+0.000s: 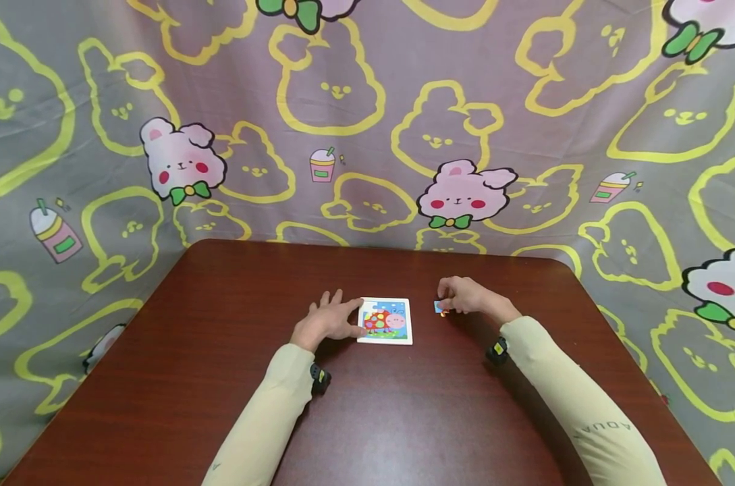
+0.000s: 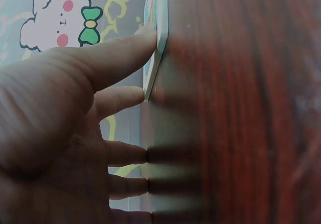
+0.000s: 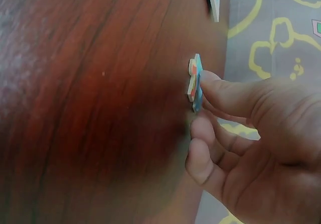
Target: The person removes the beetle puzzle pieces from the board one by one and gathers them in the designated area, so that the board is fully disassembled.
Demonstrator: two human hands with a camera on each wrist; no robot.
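Note:
A white-framed jigsaw puzzle (image 1: 384,327) with a ladybug picture lies flat on the table, with a bare white patch at its upper left. My left hand (image 1: 329,320) rests at its left side, fingers spread and fairly straight. In the left wrist view its thumb lies against the edge of the puzzle board (image 2: 163,30). To the right of the board, my right hand (image 1: 466,295) pinches a small blue and orange puzzle piece (image 1: 438,307) between thumb and fingers. Seen from the right wrist, the puzzle piece (image 3: 196,81) is tilted on edge close to the tabletop.
The reddish-brown wooden table (image 1: 221,378) has rounded far corners. Behind it and along both sides hangs a grey curtain (image 1: 367,155) printed with yellow outlines and cartoon bears.

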